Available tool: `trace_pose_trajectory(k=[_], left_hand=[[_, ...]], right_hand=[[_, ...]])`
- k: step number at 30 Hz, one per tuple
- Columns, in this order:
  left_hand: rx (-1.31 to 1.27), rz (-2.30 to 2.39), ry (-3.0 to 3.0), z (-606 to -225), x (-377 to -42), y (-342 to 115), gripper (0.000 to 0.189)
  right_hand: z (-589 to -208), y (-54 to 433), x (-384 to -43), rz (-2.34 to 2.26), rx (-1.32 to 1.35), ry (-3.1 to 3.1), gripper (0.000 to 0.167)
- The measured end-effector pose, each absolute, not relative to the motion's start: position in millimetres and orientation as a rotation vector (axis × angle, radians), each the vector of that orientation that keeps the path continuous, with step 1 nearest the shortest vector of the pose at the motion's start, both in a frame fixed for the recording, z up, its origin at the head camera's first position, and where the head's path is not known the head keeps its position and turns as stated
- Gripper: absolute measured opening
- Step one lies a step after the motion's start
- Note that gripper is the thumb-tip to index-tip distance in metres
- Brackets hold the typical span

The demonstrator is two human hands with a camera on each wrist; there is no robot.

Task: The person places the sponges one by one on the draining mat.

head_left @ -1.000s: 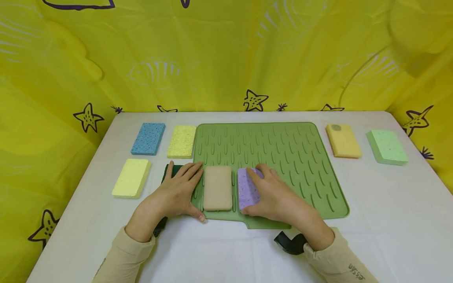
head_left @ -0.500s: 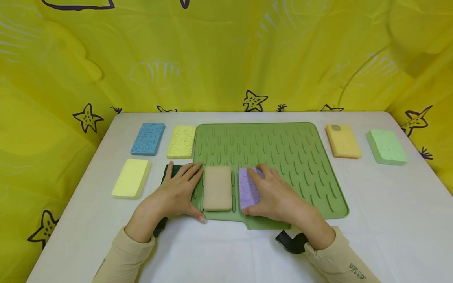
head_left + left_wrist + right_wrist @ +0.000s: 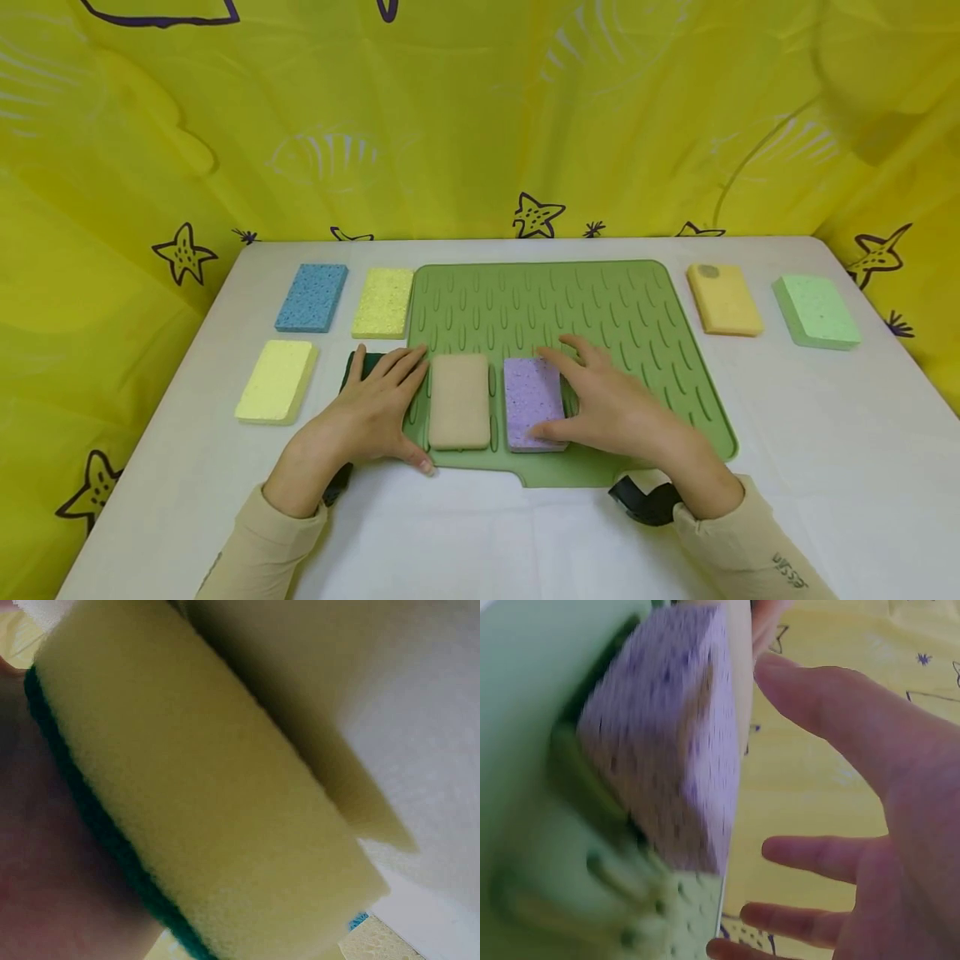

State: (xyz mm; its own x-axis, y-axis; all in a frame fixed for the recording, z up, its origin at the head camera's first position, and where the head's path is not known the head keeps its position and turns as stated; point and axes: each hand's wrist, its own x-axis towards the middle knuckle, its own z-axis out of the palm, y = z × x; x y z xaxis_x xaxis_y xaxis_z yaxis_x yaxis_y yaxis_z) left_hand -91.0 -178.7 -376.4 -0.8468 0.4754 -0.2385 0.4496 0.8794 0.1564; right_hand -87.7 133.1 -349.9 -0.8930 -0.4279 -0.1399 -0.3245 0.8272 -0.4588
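Observation:
In the head view my left hand (image 3: 372, 414) lies with fingers spread over a dark green scouring sponge (image 3: 370, 364), mostly hidden beneath it. The left wrist view shows that sponge's yellow foam (image 3: 187, 780) and green layer close beside the hand. A plain beige sponge (image 3: 460, 402) rests on the left part of the green ridged mat (image 3: 600, 304). To its right lies a purple sponge (image 3: 532, 400). Above its right side, my right hand (image 3: 618, 408) has thumb and fingers spread, and the right wrist view shows a gap between the purple sponge and that hand.
Left of the mat lie a blue sponge (image 3: 312, 298), a yellow sponge (image 3: 383, 303) and a pale yellow sponge (image 3: 277, 382). On the right are an orange sponge (image 3: 725, 302) and a mint green sponge (image 3: 817, 312). A yellow patterned cloth (image 3: 450, 125) hangs behind the white table.
My right hand has let go of the purple sponge and moved to the right with its fingers spreading. The purple sponge stays on the mat. My left hand has kept its place.

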Motion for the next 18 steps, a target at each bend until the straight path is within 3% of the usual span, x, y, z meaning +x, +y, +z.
trace_pose_trajectory(k=[18], left_hand=[[0.699, 0.133, 2.781, -376.6, -90.7, -179.0, 0.137]], right_hand=[[-340.1, 204.8, -114.4, -0.463, -0.549, 2.925, 0.081]])
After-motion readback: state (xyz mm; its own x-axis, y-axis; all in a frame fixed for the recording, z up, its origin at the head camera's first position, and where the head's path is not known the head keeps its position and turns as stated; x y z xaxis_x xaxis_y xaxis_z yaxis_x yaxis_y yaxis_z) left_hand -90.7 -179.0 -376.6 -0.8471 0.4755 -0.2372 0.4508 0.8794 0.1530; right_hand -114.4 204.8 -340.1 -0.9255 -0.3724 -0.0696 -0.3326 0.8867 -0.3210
